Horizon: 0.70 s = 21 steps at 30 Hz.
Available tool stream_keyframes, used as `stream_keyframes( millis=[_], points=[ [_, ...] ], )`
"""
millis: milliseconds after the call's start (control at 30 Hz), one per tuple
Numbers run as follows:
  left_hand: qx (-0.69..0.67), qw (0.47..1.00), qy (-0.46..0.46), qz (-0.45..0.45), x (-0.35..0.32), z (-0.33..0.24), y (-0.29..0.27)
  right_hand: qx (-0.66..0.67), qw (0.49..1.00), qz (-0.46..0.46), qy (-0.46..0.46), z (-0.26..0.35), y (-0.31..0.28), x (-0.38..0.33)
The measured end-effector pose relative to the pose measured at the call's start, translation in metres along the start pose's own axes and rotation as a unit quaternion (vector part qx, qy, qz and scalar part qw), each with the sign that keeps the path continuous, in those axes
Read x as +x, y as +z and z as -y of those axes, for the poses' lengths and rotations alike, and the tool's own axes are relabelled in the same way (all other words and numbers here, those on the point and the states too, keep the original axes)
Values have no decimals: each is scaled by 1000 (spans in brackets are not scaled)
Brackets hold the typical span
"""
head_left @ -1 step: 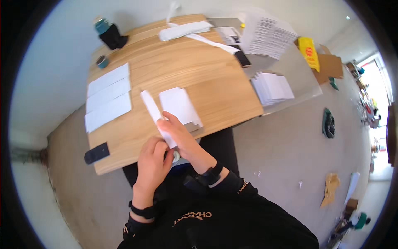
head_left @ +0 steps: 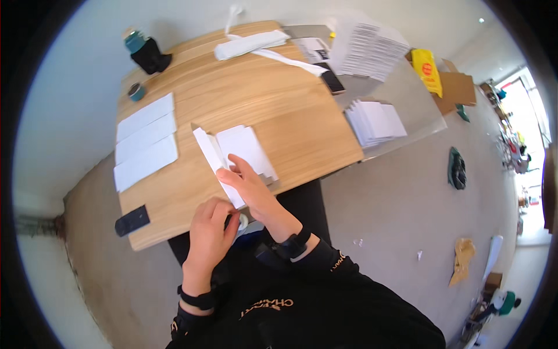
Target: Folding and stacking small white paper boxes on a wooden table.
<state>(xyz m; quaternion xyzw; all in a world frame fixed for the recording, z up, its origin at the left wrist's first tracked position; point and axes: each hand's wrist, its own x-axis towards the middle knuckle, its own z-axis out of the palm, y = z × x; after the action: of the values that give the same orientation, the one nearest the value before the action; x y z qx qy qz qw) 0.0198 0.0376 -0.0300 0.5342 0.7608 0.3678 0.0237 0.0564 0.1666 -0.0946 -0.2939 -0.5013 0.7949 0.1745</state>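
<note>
My right hand (head_left: 250, 189) grips a long, narrow piece of folded white card (head_left: 210, 150), tilted up from the table with its far end partly spread. At its near end, my left hand (head_left: 210, 230) has thumb and fingers pinched together; what they hold, if anything, is too small to tell. A white ring-shaped thing (head_left: 243, 221), partly hidden, shows beside the left fingertips. Just right of the held card lies a small pile of flat white cards (head_left: 247, 148) on the wooden table (head_left: 302, 122).
Overlapping white sheets (head_left: 146, 142) lie at left, with a dark phone (head_left: 132, 220) near the corner. A cup (head_left: 136, 91) and bottle (head_left: 135, 41) stand behind. White strips (head_left: 253, 45) lie at the back. Rightward are another phone (head_left: 330, 78), stacked white cards (head_left: 375, 123) and printed sheets (head_left: 372, 49).
The far end of the folded card has spread wider, showing a greyish inner side. The right fingers have shifted slightly on it. The whole view has moved a little.
</note>
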Motion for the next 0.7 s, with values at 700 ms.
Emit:
stream_keyframes(
  millis=[700],
  points=[
    [-53, 972, -181, 143, 0, 60, 36, -628, 644, -437, 9, 173, -474, 45]
  ],
)
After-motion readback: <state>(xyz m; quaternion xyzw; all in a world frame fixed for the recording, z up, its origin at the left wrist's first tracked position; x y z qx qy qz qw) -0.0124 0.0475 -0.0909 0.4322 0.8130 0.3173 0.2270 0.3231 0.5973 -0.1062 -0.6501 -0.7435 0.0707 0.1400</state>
